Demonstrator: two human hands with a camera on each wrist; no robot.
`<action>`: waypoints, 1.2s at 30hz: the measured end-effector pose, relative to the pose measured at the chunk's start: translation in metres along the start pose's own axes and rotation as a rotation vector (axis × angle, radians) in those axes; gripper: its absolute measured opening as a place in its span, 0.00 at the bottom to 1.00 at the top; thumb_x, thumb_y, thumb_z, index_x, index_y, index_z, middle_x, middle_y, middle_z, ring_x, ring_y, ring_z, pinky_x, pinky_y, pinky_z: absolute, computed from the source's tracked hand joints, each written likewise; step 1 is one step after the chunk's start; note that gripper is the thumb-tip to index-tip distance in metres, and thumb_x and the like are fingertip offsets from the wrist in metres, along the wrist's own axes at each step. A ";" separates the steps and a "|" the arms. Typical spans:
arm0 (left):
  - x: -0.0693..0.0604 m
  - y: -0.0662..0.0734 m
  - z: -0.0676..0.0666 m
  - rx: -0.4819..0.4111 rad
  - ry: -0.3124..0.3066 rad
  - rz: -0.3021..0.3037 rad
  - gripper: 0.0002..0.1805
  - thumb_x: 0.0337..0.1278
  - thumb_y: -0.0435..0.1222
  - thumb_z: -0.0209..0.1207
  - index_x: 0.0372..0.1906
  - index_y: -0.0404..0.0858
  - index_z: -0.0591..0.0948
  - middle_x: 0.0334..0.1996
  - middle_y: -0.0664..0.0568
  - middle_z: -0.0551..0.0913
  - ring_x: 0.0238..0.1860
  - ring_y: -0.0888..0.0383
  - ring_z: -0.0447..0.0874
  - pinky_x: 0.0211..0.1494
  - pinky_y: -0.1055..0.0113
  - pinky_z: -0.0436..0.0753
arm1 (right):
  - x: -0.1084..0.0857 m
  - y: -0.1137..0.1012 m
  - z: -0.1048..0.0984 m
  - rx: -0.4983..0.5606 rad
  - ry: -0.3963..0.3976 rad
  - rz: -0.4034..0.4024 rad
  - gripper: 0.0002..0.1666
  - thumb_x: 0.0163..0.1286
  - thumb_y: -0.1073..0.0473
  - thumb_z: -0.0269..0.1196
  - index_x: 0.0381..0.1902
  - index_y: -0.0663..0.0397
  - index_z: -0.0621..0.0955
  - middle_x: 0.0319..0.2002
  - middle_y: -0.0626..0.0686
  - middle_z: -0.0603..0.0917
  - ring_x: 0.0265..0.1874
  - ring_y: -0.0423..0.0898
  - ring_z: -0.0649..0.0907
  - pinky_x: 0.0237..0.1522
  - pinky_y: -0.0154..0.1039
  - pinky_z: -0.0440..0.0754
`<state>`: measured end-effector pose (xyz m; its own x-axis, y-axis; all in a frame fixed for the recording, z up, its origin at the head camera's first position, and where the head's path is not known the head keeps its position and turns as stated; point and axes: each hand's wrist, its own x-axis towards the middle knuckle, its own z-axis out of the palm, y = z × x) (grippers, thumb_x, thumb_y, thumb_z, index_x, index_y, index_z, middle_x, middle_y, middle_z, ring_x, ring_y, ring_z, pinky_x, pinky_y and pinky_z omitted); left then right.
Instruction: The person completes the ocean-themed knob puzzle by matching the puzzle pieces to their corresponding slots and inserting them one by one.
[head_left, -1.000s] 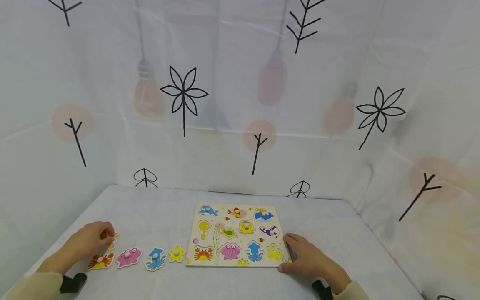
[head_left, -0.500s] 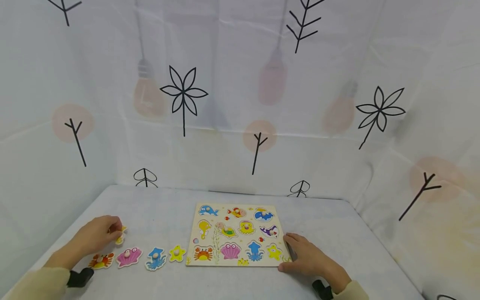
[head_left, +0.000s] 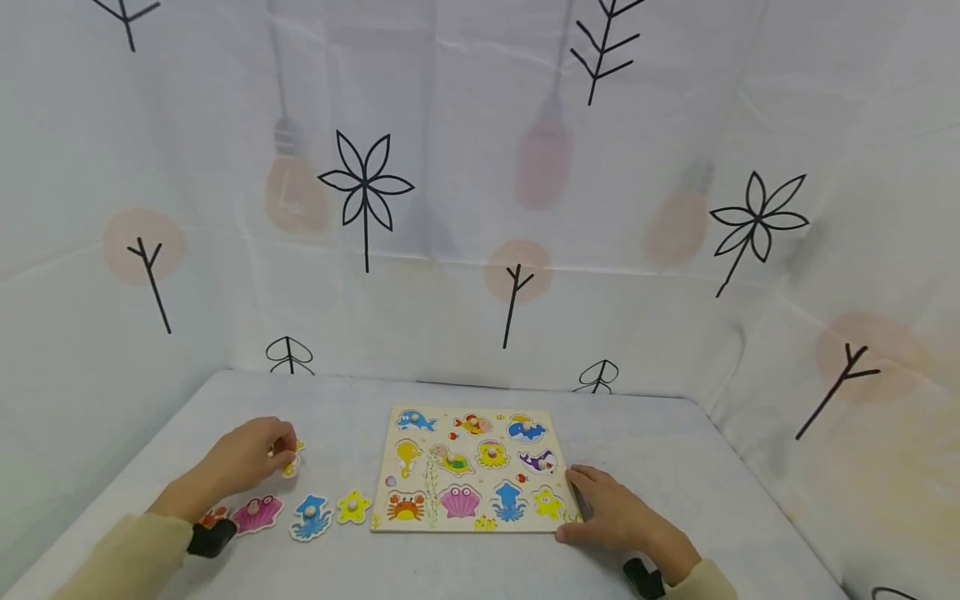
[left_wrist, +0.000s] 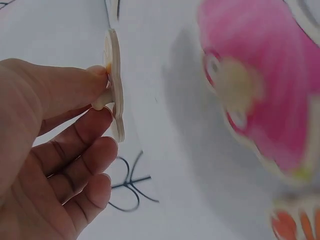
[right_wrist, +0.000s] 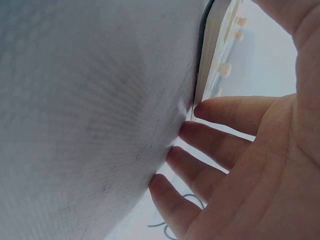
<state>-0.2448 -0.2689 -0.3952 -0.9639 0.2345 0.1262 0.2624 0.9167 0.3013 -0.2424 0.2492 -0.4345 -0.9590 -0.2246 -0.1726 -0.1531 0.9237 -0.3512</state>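
The left hand (head_left: 243, 458) pinches a yellow seahorse-like piece (head_left: 291, 468) behind the loose pieces; in the left wrist view, thumb and forefinger hold the piece (left_wrist: 117, 85) by its knob, edge-on. The right hand (head_left: 615, 512) rests at the right edge of the wooden puzzle board (head_left: 480, 483), and the right wrist view shows its spread fingers (right_wrist: 220, 145) beside the board's side (right_wrist: 206, 60). The board shows sea animals; some have knobs, while the yellow seahorse shape (head_left: 408, 457) at its left shows none.
Left of the board lie a yellow star (head_left: 353, 506), a blue squid (head_left: 311, 517), a pink shell (head_left: 257, 514) and a red crab (head_left: 213, 516), the crab partly covered by the left wrist's black strap. A patterned cloth (head_left: 450, 317) hangs behind the white table (head_left: 337, 433).
The left hand has moved right and slightly away from the camera with the yellow piece, and its wrist now covers part of the crab. The right hand has stayed at the board.
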 end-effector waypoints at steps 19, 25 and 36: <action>0.041 0.066 0.037 -0.026 -0.064 0.054 0.09 0.51 0.38 0.68 0.27 0.49 0.77 0.25 0.61 0.72 0.30 0.61 0.69 0.37 0.65 0.73 | -0.001 -0.001 0.000 -0.006 0.002 0.014 0.61 0.40 0.28 0.71 0.67 0.55 0.69 0.68 0.59 0.65 0.67 0.61 0.63 0.61 0.63 0.62; 0.046 0.080 0.047 -0.032 -0.069 0.102 0.09 0.52 0.38 0.68 0.27 0.50 0.77 0.24 0.62 0.71 0.30 0.62 0.68 0.37 0.66 0.72 | -0.003 0.000 -0.001 0.001 -0.006 0.010 0.61 0.41 0.27 0.70 0.67 0.55 0.69 0.68 0.58 0.64 0.67 0.61 0.63 0.62 0.62 0.61; 0.058 0.096 0.055 -0.022 -0.053 0.214 0.10 0.53 0.38 0.66 0.26 0.49 0.75 0.24 0.62 0.70 0.29 0.63 0.67 0.34 0.66 0.69 | -0.001 0.000 -0.001 -0.002 -0.006 0.001 0.61 0.41 0.26 0.70 0.67 0.55 0.68 0.68 0.58 0.64 0.67 0.61 0.63 0.62 0.62 0.61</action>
<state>-0.2782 -0.1497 -0.4113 -0.8870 0.4402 0.1394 0.4616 0.8371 0.2936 -0.2415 0.2497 -0.4337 -0.9577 -0.2259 -0.1782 -0.1531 0.9246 -0.3488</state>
